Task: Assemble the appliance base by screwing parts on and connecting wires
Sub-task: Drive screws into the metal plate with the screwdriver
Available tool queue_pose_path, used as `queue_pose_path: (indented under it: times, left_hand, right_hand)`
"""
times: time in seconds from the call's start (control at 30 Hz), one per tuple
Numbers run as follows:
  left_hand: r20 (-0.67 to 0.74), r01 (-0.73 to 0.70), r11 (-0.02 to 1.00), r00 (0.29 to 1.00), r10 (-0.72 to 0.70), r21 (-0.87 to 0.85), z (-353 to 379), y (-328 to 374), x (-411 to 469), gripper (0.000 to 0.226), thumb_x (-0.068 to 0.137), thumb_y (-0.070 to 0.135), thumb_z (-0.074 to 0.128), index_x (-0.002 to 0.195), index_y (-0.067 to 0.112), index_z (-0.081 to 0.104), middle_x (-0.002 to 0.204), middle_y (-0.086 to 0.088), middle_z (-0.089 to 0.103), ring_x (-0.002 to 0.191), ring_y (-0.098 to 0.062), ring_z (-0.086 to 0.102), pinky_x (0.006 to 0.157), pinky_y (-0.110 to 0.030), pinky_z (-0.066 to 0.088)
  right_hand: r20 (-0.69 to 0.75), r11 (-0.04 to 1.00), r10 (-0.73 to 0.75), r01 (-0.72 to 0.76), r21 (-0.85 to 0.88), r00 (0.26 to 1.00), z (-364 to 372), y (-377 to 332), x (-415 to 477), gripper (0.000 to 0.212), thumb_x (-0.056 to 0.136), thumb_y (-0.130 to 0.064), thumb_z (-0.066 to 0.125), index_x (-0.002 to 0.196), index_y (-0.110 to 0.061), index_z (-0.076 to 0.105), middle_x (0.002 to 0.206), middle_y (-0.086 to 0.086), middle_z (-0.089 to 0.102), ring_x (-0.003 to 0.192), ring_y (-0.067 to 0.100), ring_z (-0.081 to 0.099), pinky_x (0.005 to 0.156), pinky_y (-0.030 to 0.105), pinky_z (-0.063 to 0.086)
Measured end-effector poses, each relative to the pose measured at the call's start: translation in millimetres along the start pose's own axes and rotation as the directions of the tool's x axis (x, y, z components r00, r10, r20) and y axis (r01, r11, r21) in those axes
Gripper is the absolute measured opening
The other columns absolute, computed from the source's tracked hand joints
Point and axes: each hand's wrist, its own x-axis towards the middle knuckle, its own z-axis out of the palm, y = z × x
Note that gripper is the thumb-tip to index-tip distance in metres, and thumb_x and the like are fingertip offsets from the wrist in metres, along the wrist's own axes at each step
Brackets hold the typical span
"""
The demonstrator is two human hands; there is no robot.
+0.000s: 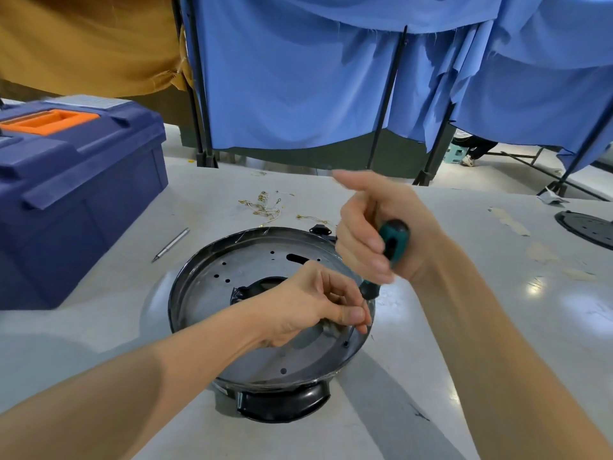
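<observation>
Screwdriver (394,240), one, right hand (374,224) gripping, left hand (308,303) pinching shaft, one base (238,263)

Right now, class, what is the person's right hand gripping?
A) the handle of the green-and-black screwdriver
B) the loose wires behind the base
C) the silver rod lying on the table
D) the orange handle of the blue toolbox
A: the right hand is wrapped round the handle of the green-and-black screwdriver, whose shaft points down into the round metal base, where the left hand pinches it near the tip.
</observation>
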Motion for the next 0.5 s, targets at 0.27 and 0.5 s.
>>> queue_pose_path:
  times: [0.27,0.5]
  left_hand:
    - [0.026,-0.025,0.997,0.999,0.027,-0.073,-4.6,-1.7,-1.1,0.020,0.075,-0.010,0.073,0.092,-0.016,0.066,0.073,-0.004,0.073,0.068,-0.013,0.067,0.064,-0.020,0.052]
    - [0.007,-0.008,0.999,1.000,0.008,-0.052,-4.7,-0.2,-1.8,0.015,0.078,0.000,0.072,0.086,-0.012,0.068,0.075,-0.009,0.073,0.077,-0.024,0.066,0.070,-0.031,0.051]
  right_hand:
    - [-0.579,0.960,-0.239,0.280,-0.019,0.780,25.9,22.6,-0.4,0.056,0.096,-0.015,0.037,0.041,-0.010,0.038,0.034,0.007,0.030,0.025,0.015,0.020,0.034,0.014,0.018]
    - [-0.340,0.993,-0.120,0.106,-0.058,0.933,14.3,10.9,8.8,0.066,0.099,-0.036,0.038,0.042,-0.007,0.050,0.040,0.011,0.046,0.031,0.022,0.039,0.039,0.022,0.036]
